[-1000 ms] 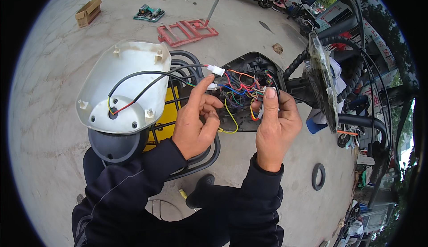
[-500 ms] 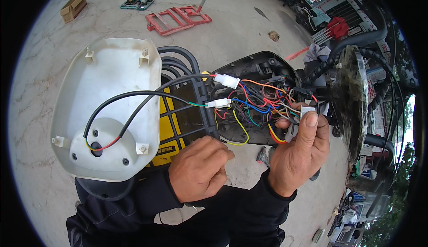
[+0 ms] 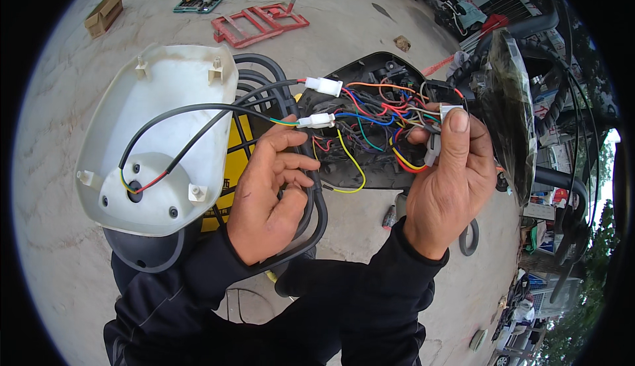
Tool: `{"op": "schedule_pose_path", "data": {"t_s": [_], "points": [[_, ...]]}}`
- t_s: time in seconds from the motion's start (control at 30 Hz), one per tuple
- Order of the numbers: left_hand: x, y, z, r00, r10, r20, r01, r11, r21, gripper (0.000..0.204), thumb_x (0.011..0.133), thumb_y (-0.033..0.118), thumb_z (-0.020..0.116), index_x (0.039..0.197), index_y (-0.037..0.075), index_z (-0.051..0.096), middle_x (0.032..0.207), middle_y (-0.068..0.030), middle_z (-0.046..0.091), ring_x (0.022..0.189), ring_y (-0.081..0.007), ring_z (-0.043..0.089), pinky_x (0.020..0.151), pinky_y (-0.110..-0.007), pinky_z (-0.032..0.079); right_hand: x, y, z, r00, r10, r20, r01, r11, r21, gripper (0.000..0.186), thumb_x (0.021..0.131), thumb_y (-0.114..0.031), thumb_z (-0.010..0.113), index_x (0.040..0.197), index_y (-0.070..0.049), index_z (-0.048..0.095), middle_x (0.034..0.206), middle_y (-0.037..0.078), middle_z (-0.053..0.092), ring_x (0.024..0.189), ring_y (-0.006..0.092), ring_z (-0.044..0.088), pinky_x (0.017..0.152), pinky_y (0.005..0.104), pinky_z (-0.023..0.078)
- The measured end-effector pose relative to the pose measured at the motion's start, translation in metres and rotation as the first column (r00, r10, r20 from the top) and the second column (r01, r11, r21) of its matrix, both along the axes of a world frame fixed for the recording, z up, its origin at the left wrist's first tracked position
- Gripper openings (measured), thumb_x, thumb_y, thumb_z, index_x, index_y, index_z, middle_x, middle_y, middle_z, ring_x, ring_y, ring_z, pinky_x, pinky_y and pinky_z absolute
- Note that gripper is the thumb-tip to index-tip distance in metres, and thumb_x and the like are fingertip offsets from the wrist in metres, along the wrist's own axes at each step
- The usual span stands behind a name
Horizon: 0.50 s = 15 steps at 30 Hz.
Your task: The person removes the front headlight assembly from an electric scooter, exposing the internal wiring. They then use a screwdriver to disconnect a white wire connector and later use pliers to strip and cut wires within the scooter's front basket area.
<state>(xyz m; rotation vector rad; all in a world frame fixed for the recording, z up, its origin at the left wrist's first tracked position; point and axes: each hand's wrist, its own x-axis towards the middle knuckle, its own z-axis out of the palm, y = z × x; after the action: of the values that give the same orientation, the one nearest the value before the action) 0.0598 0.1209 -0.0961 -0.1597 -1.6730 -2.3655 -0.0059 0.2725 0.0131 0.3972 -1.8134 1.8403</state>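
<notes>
My right hand [image 3: 451,184] pinches a white wire connector [image 3: 448,110] between thumb and fingers, and a grey connector [image 3: 432,149] also sits in its grasp. From these, coloured wires [image 3: 390,111] run into a tangle inside a black plastic housing [image 3: 370,174]. My left hand [image 3: 268,191] has its fingers spread and holds nothing. Its raised fingertip is close to a white connector [image 3: 316,121] on a black cable; whether they touch I cannot tell. Above it lies a second white connector [image 3: 324,87]. Both black cables come out of a white plastic shell [image 3: 172,95].
Black tubular bars [image 3: 321,220] and a yellow panel [image 3: 241,128] lie beneath the shell. Farther off on the concrete are a red metal frame [image 3: 261,25], a tool set [image 3: 197,1] and a cardboard box [image 3: 104,13]. A plastic-wrapped part [image 3: 512,115] and handlebar rise at right.
My left hand has uncurled from a closed shape and moved left and up toward the cable connector. My right hand keeps its hold on the connectors. The whole view has shifted slightly.
</notes>
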Motion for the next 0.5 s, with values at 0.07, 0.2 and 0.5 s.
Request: {"op": "schedule_pose_path", "data": {"t_s": [0.07,0.2,0.5], "points": [[-0.005,-0.005,0.001,0.991,-0.128,0.040,0.126,0.991,0.052,0.063,0.087,-0.010,0.043,0.149,-0.006,0.036,0.143,-0.0143,0.050,0.113,-0.0215,0.065,0.096,-0.033,0.052,0.002,0.002,0.000,0.998,0.056,0.013,-0.056,0.998,-0.009,0.030,0.099,-0.022,0.077,0.106,0.006,0.069,0.092,0.009,0.072,0.075,0.0126,0.066,0.071,0.0252,0.054],[-0.013,-0.008,0.000,0.972,-0.231,0.037,0.220,0.957,0.187,0.071,0.084,-0.011,0.042,0.155,-0.005,0.036,0.150,-0.0162,0.049,0.110,-0.0238,0.067,0.094,-0.035,0.054,0.006,0.007,-0.002,0.995,0.095,0.013,-0.096,0.995,0.023,0.029,0.098,-0.020,0.079,0.107,0.006,0.069,0.091,0.007,0.071,0.075,0.0117,0.066,0.069,0.0243,0.053],[-0.012,-0.010,-0.002,0.963,-0.264,-0.055,0.270,0.943,0.194,0.080,0.075,-0.010,0.042,0.155,-0.002,0.045,0.147,-0.0172,0.057,0.116,-0.0170,0.061,0.100,-0.029,0.048,0.009,0.018,0.000,0.993,0.102,0.062,-0.104,0.994,0.039,0.030,0.097,-0.020,0.080,0.109,0.006,0.069,0.092,0.007,0.071,0.077,0.0108,0.067,0.063,0.0230,0.052]]}}
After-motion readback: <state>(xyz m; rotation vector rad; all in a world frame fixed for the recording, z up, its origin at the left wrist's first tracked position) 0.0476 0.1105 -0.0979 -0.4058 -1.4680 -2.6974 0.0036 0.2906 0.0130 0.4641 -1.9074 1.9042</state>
